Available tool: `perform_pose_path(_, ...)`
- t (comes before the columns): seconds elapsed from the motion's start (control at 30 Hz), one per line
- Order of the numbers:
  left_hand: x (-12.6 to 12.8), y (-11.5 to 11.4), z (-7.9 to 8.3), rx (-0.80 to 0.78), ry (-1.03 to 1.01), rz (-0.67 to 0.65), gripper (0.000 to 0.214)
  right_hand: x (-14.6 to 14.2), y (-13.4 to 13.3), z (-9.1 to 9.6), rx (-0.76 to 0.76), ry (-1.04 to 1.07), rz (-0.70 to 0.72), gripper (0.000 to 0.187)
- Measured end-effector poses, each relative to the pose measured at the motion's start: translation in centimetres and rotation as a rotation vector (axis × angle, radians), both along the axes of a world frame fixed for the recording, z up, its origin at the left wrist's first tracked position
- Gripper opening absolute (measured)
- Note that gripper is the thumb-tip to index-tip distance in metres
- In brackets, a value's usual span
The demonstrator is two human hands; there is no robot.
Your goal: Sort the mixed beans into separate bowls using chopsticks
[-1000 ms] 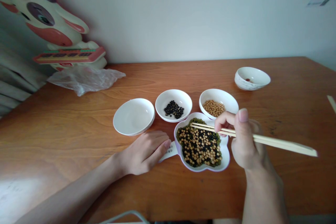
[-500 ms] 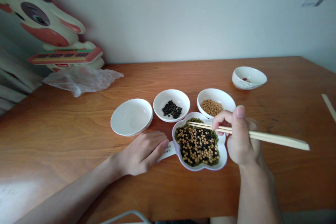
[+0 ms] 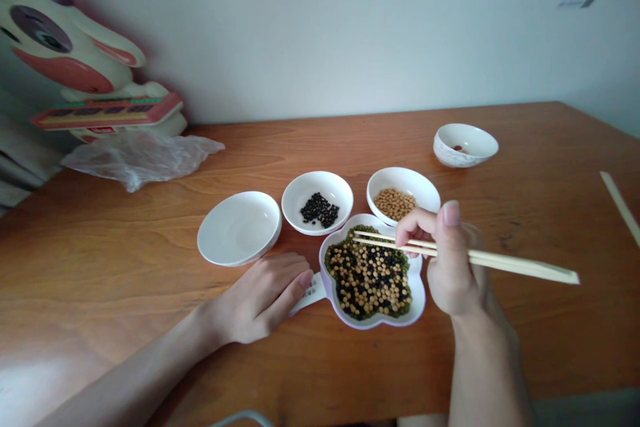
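Note:
My right hand (image 3: 450, 260) holds a pair of wooden chopsticks (image 3: 520, 263), their tips slightly apart over the upper left of a flower-shaped dish (image 3: 419, 300). Black beans (image 3: 357, 290) and yellow soybeans (image 3: 387, 300) lie on small green beans (image 3: 369, 229) in that dish. A bean between the tips is too small to make out. My left hand (image 3: 267, 297) rests on the table beside the dish, thumb against a white printed strip (image 3: 310, 292) at its left side. Its fingers lie together, tips partly hidden, and it appears to hold nothing.
Behind the dish stand an empty white bowl (image 3: 240, 230), a bowl (image 3: 293, 197) of black beans and a bowl (image 3: 427, 195) of soybeans. Farther back is another bowl (image 3: 465, 147). A plastic bag (image 3: 145, 157) and cow toy (image 3: 75, 47) are left; a pale stick (image 3: 620, 203) lies right.
The chopstick tips have parted slightly over the dish. The whole view has shifted a little, so the things appear farther left. My left hand stays beside the dish.

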State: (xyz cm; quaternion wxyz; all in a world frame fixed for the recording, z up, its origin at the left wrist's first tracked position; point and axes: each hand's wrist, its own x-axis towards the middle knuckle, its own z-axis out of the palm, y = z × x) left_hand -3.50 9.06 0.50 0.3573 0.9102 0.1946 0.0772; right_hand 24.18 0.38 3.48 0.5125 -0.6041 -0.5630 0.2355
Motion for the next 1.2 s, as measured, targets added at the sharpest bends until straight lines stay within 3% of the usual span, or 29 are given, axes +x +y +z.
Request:
perform_pose_path(0.8, -0.08, -0.14, 0.11, 0.029, 0.011, 0.009, 0.032, -0.51, -0.12, -0.08, 0.019, 0.002, 0.031, 0.069)
perform_pose_path(1.2, 0.17, -0.06, 0.34, -0.006, 0.017, 0.001, 0.031, 0.20, -0.31, -0.29, 0.003, 0.063, -0.016, 0.076)
